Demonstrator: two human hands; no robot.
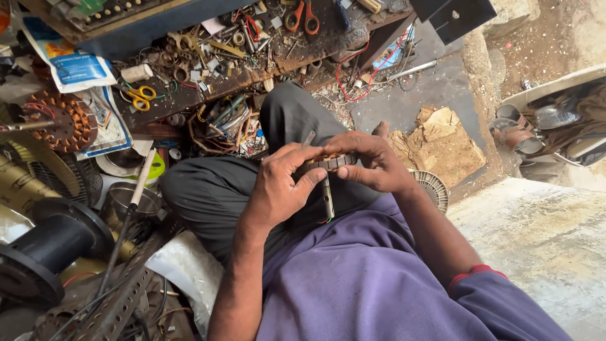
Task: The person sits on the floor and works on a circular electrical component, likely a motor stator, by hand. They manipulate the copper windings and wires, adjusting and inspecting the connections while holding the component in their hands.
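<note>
I see both hands over the lap: left hand (pixel 278 186) and right hand (pixel 372 161) pinch a wound stator (pixel 328 163), possibly, with shaft (pixel 327 199). Keep grip firm, ring level.

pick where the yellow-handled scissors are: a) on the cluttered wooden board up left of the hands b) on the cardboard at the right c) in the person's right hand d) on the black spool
a, the yellow-handled scissors lie on the cluttered wooden board, up and left of both hands, which together hold a small brown wound part over the lap.
</note>
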